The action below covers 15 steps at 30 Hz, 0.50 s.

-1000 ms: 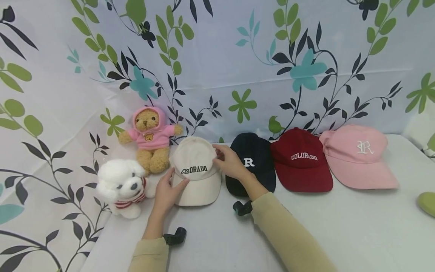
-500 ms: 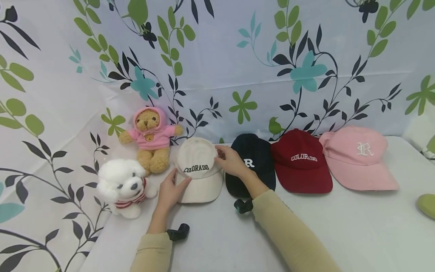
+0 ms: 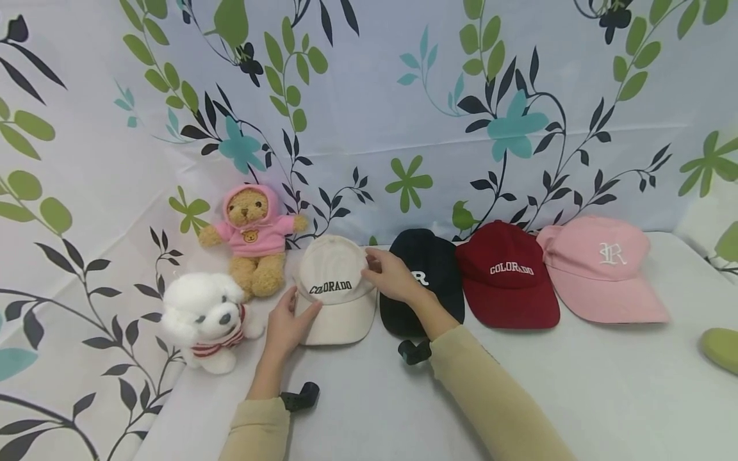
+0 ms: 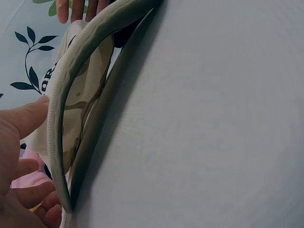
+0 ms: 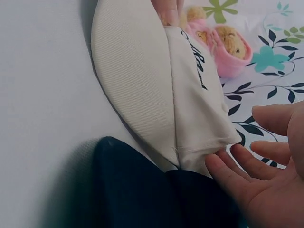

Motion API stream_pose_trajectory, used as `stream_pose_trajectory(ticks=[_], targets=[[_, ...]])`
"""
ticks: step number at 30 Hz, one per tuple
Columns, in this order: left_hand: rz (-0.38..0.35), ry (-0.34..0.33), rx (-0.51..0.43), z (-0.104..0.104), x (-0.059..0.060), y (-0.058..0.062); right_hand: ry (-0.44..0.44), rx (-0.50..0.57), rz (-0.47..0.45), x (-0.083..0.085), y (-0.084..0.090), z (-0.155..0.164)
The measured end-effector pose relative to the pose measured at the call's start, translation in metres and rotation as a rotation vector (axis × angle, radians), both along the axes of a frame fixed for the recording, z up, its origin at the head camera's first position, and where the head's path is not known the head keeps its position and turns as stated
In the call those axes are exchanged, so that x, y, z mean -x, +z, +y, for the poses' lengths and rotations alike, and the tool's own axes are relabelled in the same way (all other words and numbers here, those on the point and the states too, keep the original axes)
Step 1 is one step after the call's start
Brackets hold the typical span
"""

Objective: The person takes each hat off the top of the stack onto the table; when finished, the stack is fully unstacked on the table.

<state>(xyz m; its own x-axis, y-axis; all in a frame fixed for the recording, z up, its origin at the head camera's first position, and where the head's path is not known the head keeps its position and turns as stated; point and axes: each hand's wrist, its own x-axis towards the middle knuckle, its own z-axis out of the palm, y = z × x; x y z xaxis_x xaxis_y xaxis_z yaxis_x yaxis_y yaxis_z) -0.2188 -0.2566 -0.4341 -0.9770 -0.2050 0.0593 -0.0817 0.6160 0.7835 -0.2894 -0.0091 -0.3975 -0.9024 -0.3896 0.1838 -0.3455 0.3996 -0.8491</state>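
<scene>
A cream baseball cap (image 3: 337,320) lettered COLORADO sits toward the left of the table, brim to the front. At its left side is my left hand (image 3: 286,326), the thumb laid on it where crown meets brim and the fingers along the edge. My right hand (image 3: 392,275) touches the crown's right side with its fingertips. In the right wrist view, the right thumb stands off the cream cap (image 5: 133,71). A black cap (image 3: 432,301) marked R lies just right, partly hidden by my right hand and wrist.
Farther right are a dark red COLORADO cap (image 3: 510,298) and a pink cap (image 3: 602,294). A teddy bear in a pink hoodie (image 3: 254,237) sits behind left, with a white plush dog (image 3: 202,314) in front of it. Patterned cloth (image 3: 357,77) hangs behind.
Early on, the cream cap shifted slightly right and back, both hands staying against it. Since half a second ago it has hardly moved; the head view has tilted a little.
</scene>
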Motion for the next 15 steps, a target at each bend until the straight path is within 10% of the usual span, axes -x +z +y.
stream_pose_trajectory(ticks=[15], targets=[[0.320, -0.063, -0.020, 0.014, -0.002, 0.008, -0.024, 0.084, 0.061, -0.012, 0.017, 0.035]])
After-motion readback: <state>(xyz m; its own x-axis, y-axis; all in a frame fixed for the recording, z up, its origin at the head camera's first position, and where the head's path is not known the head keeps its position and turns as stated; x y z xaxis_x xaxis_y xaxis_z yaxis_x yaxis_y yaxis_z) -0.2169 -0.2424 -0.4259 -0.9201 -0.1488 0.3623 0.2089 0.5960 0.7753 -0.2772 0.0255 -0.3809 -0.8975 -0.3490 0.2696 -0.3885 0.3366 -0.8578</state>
